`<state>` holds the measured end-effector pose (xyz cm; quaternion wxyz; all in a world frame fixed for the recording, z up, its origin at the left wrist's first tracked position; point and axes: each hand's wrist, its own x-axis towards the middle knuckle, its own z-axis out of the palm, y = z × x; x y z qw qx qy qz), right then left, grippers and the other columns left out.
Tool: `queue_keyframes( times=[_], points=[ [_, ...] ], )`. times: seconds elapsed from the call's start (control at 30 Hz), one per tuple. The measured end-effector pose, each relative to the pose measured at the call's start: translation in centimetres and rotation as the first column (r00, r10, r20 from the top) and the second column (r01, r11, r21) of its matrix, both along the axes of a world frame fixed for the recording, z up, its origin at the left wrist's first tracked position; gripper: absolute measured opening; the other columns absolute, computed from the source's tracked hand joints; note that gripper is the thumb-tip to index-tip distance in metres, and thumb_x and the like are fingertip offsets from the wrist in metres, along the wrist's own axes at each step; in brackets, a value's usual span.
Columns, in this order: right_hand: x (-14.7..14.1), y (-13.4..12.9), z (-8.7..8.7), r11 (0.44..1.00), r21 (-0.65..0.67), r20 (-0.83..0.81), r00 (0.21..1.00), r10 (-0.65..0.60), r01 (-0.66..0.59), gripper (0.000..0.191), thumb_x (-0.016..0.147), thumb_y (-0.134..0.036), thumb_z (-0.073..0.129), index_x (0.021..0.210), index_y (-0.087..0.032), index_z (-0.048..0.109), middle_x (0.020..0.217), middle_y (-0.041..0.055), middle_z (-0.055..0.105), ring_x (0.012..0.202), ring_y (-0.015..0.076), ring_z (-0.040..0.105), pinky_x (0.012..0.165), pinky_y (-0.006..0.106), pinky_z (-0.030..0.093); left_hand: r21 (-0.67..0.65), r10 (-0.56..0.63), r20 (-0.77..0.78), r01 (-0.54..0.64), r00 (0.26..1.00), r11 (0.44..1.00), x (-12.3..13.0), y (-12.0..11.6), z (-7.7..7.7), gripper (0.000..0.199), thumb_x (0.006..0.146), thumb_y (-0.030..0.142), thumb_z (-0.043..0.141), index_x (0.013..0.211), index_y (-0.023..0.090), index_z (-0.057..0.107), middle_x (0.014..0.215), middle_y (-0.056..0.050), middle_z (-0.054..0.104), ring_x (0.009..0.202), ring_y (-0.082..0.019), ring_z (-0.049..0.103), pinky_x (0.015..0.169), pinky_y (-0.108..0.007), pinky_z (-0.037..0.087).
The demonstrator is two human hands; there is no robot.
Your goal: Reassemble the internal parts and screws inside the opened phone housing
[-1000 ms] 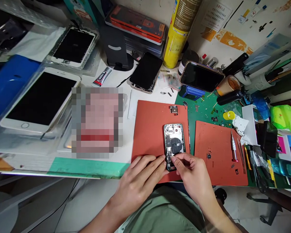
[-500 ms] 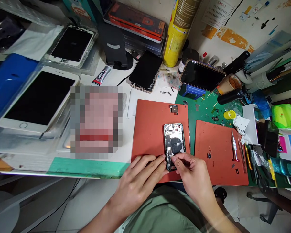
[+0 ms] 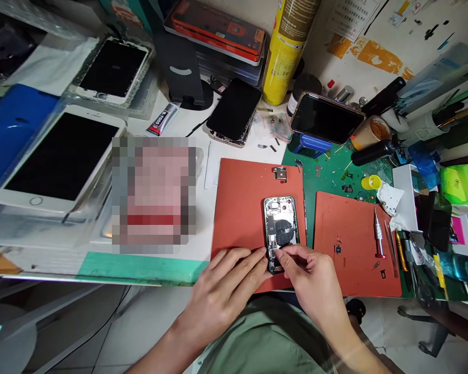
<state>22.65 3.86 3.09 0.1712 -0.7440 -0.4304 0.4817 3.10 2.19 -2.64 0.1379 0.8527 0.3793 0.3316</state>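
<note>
An opened smartphone [image 3: 284, 231] lies on the left red-brown mat [image 3: 237, 197], its inner parts and a round black pad exposed. Along its lower left edge, the outstretched fingers of my left hand [image 3: 228, 283] press close together and hold the frame; the thumb is mostly hidden. My right hand [image 3: 314, 275] is closed, thumb and forefinger pinched over the phone's lower interior. Whatever sits between those fingertips is hidden. Above the phone on the mat is a small metal camera module [image 3: 280, 174].
On the right mat [image 3: 351, 223] lie tiny parts, a screwdriver [image 3: 378, 234] and tweezers [image 3: 390, 244]. Phones, a glue tube [image 3: 162, 119] and a blurred-out item [image 3: 158, 192] occupy the left. Behind stand a yellow spray can [image 3: 283, 67] and a propped phone [image 3: 327, 118].
The view has shifted very slightly. Both hands keep nearly the same places on the phone, and no part has visibly moved.
</note>
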Motion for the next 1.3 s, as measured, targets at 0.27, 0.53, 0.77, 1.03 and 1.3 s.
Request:
queue_keyframes(
  times=[0.27, 0.53, 0.77, 1.03, 1.3],
  points=[
    [-0.21, -0.17, -0.12, 0.999, 0.054, 0.013, 1.000, -0.002, 0.001, 0.040, 0.091, -0.056, 0.064, 0.084, -0.021, 0.083, 0.070, 0.0035, 0.073, 0.058, 0.0162, 0.058, 0.054, 0.027, 0.042, 0.009, 0.014, 0.010, -0.015, 1.000, 1.000, 0.17, 0.19, 0.32, 0.031, 0.096, 0.010, 0.077, 0.126, 0.010, 0.071, 0.130, -0.011, 0.079, 0.107, -0.028, 0.068, 0.085, -0.042, 0.053],
    [-0.22, -0.42, -0.36, 0.997, 0.072, 0.021, 0.999, -0.029, 0.027, 0.039, 0.090, -0.057, 0.065, 0.081, -0.022, 0.078, 0.072, 0.0041, 0.074, 0.058, 0.0170, 0.060, 0.055, 0.028, 0.045, -0.010, 0.010, 0.001, -0.010, 1.000, 1.000, 0.05, 0.13, 0.30, 0.033, 0.098, 0.010, 0.073, 0.131, 0.010, 0.070, 0.133, -0.011, 0.077, 0.108, -0.028, 0.067, 0.086, -0.042, 0.052],
    [-0.07, -0.40, -0.03, 0.997, 0.055, -0.017, 0.999, -0.045, 0.046, 0.043, 0.090, -0.061, 0.065, 0.088, -0.021, 0.081, 0.071, 0.0042, 0.073, 0.056, 0.0160, 0.055, 0.054, 0.028, 0.043, 0.001, 0.036, 0.009, -0.036, 0.999, 0.999, 0.41, 0.42, 0.55, 0.033, 0.095, 0.013, 0.078, 0.127, 0.010, 0.071, 0.124, -0.008, 0.081, 0.104, -0.025, 0.067, 0.086, -0.040, 0.052],
    [-0.34, -0.55, 0.15, 0.998, 0.045, -0.040, 0.998, -0.046, 0.047, 0.044, 0.092, -0.057, 0.061, 0.095, -0.020, 0.083, 0.070, 0.0052, 0.074, 0.061, 0.0199, 0.065, 0.057, 0.029, 0.048, -0.009, 0.037, -0.012, -0.037, 0.999, 0.999, 0.35, 0.48, 0.53, 0.033, 0.097, 0.014, 0.077, 0.128, 0.011, 0.069, 0.122, -0.009, 0.081, 0.102, -0.024, 0.069, 0.086, -0.040, 0.054],
    [-0.35, -0.37, -0.19, 0.995, 0.075, -0.056, 0.996, -0.066, 0.070, 0.037, 0.090, -0.053, 0.065, 0.086, -0.020, 0.080, 0.066, 0.0034, 0.071, 0.058, 0.0185, 0.063, 0.056, 0.028, 0.048, -0.009, 0.024, -0.070, -0.025, 0.997, 1.000, 0.40, 0.70, 0.77, 0.039, 0.098, 0.018, 0.077, 0.135, 0.013, 0.068, 0.121, -0.011, 0.080, 0.103, -0.025, 0.070, 0.086, -0.040, 0.052]
  ],
)
